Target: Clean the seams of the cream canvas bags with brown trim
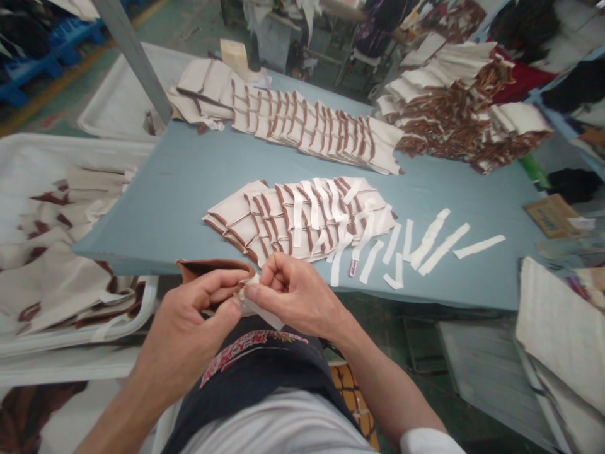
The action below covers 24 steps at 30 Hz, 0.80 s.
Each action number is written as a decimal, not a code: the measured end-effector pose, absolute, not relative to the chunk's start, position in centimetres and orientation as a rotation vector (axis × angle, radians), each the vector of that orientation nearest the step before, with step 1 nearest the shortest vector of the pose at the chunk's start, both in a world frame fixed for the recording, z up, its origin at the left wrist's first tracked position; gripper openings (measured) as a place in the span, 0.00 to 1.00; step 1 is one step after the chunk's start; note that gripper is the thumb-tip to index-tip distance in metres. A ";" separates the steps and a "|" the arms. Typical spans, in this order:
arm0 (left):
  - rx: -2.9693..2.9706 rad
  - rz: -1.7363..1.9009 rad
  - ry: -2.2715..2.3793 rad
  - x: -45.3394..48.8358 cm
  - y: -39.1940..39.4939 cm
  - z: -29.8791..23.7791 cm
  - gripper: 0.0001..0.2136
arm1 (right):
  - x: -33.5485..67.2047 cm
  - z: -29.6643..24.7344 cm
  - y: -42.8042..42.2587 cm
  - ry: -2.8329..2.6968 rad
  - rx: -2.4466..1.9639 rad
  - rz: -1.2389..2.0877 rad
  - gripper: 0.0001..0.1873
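Note:
Close to my body, at the table's front edge, my left hand point(203, 321) is closed on a brown and cream fabric piece point(212, 268). My right hand point(295, 296) pinches a white strip point(262, 312) against the edge of that piece, its fingertips touching those of the left. The exact contact is partly hidden by my fingers. Just beyond my hands lies an overlapping row of cream pieces with brown edges point(269, 221). Several white strips point(435, 236) lie on and to the right of that row. A small pink object point(353, 268) rests among them.
A longer row of similar pieces point(312, 126) lies across the back of the blue table point(165, 195). A heaped stack point(454, 107) stands at back right. White bins point(70, 148) with pieces are at left, beside a metal post point(137, 60). A cardboard box point(551, 214) sits at right.

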State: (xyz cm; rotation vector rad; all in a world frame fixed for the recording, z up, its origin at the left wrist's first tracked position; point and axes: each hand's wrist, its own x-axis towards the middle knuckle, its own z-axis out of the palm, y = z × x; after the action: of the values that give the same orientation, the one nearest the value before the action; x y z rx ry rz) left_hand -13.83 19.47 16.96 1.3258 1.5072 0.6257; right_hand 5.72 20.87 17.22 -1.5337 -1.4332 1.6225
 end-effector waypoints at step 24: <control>1.332 0.553 1.242 -14.6 21.9 19.5 0.13 | 7.3 17.6 22.6 -1.878 -1.098 1.067 0.07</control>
State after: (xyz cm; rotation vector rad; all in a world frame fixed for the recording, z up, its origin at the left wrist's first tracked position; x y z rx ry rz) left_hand -14.64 21.91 19.46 1.3320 1.2423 0.5534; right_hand 7.35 22.56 17.56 -1.0983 -1.8776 1.0670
